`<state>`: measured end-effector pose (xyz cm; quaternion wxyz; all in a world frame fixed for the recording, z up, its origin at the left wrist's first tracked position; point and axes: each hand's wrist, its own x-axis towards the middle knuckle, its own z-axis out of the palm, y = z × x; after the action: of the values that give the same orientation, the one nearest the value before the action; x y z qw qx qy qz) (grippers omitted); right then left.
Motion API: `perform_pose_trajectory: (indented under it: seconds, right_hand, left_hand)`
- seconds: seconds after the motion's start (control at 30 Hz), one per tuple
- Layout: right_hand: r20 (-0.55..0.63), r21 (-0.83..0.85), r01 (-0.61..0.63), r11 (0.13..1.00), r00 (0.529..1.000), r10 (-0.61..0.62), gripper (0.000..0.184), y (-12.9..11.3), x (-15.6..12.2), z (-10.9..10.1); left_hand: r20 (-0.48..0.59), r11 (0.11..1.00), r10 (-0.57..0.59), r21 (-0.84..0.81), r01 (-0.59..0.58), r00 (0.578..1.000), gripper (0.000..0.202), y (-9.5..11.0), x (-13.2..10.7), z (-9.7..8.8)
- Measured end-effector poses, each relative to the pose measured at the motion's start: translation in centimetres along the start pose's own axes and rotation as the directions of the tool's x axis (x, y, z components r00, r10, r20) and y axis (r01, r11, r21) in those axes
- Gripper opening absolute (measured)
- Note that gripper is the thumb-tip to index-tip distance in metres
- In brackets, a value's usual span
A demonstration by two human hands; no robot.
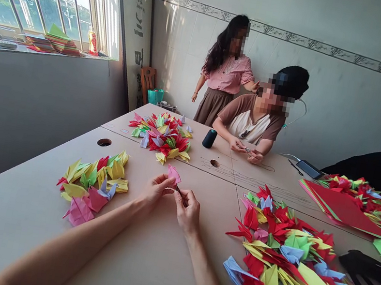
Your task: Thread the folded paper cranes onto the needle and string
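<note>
Between the closed fingers of my left hand (157, 190) is a small pink folded paper piece (174, 174), its pointed end facing away from me. My right hand (187, 211) is closed on a thin dark tool (179, 190) whose tip reaches the lower edge of the pink paper; my fingers hide most of it, so its exact kind is unclear. To the left of my hands lies a cluster of yellow, green, pink and blue paper cranes (89, 181). A large heap of multicoloured paper cranes (287, 263) spreads to the right of my right forearm.
Another pile of folded cranes (164, 135) lies farther back, near a dark thread spool (209, 138). Across the table (140, 261), a seated person (253, 119) handles something small; another person (226, 75) stands behind. Red paper sheets (344, 209) and a phone (310, 169) lie right.
</note>
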<state>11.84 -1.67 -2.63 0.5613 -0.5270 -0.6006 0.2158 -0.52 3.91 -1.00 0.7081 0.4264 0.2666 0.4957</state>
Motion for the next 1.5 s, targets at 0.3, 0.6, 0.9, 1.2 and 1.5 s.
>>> perform_pose_trajectory:
  seconds: [0.3,0.6,0.9,1.2,1.5]
  right_hand:
    - [-0.008,0.035,-0.019,0.999,1.0,0.019,0.025,-0.18,0.11,-0.01]
    - [-0.008,0.039,-0.023,0.999,1.0,0.023,0.025,-0.09,0.12,-0.07]
    - [-0.016,0.033,-0.013,0.999,1.0,0.013,0.027,-0.28,0.15,-0.07]
    - [-0.012,0.01,-0.019,1.0,1.0,0.019,0.028,-0.18,0.14,-0.15]
    - [-0.018,0.063,-0.038,0.997,0.999,0.04,0.025,-0.29,0.1,-0.15]
  left_hand:
    - [0.006,0.999,0.005,0.035,-0.006,1.0,0.024,0.03,0.01,0.08]
    - [0.012,0.998,-0.001,0.058,0.001,1.0,0.021,0.13,-0.09,0.06]
    - [0.002,0.998,-0.007,0.069,0.007,1.0,0.025,0.47,-0.3,0.39]
    - [-0.014,0.997,-0.008,0.07,0.009,1.0,0.027,0.33,-0.23,0.35]
    - [-0.004,0.999,-0.009,0.036,0.009,1.0,0.025,0.2,-0.09,0.18]
